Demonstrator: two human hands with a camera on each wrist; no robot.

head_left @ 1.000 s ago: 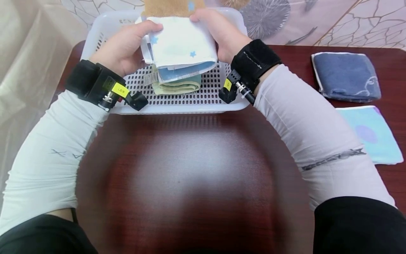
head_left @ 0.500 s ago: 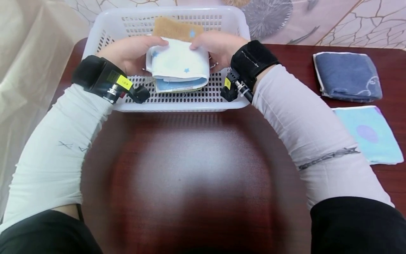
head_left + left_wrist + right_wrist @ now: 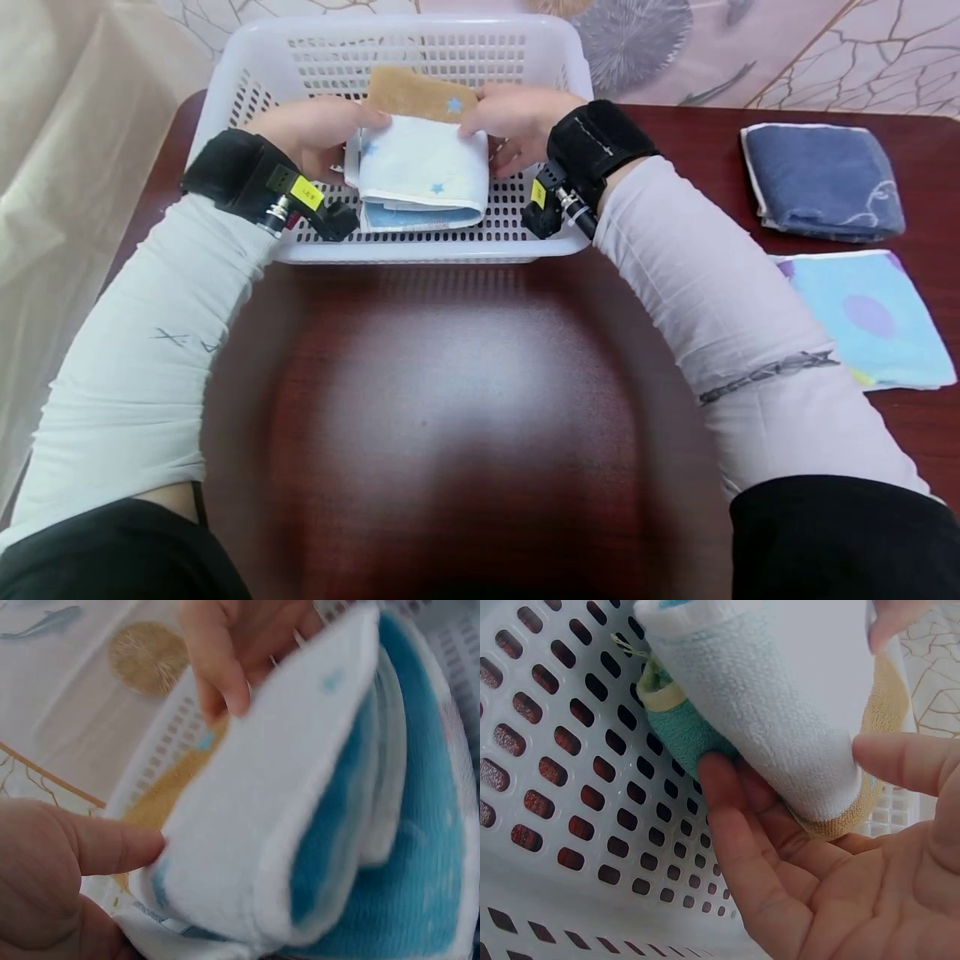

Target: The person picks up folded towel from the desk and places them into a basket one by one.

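Note:
Inside the white plastic basket [image 3: 405, 254] lies a folded towel [image 3: 423, 162], white with small blue stars, light blue inside its folds and brown at the far end. My left hand [image 3: 311, 133] holds its left side, thumb along the top edge. On the opposite side my right hand [image 3: 521, 125] holds it with the thumb on top and fingers curved beneath. A green folded towel [image 3: 682, 735] shows under the white one in the right wrist view, beside my fingertips; from the head view it is mostly hidden.
On the dark red wooden table [image 3: 465, 400], right of the basket, lie a folded grey-blue towel [image 3: 821, 179] and a light blue towel [image 3: 892, 321] with a purple dot. A patterned cloth [image 3: 720, 50] hangs behind; a beige drape [image 3: 82, 125] is at left.
Both hands have lowered the white starred towel into the basket and toward its near side, over the green towel. It now covers the green towel in the head view.

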